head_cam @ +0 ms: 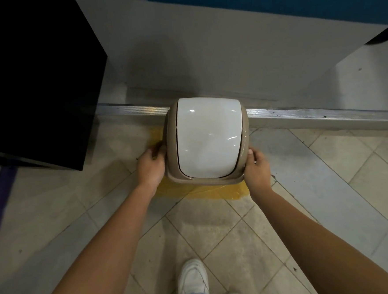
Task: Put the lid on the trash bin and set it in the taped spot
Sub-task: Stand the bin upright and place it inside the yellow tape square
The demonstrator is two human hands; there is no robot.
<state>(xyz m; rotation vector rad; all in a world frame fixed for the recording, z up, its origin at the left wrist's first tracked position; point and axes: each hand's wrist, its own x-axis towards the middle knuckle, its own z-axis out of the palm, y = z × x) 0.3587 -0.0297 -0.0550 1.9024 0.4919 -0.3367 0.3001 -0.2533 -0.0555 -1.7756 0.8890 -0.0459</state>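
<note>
The trash bin stands on the tiled floor against the wall, seen from above. Its beige lid frame (170, 134) carries a glossy white swing flap (207, 136) and sits on top of the bin, hiding the body. My left hand (151, 164) grips the lid's left edge and my right hand (256, 169) grips its right edge. Yellow tape (217, 192) marks the floor in front of the bin and shows again at its left; the bin covers the space between.
A black cabinet (35, 84) stands close on the left. A metal floor strip (312, 115) runs along the grey wall behind the bin. My white shoes (193, 279) are on the tiles at the bottom.
</note>
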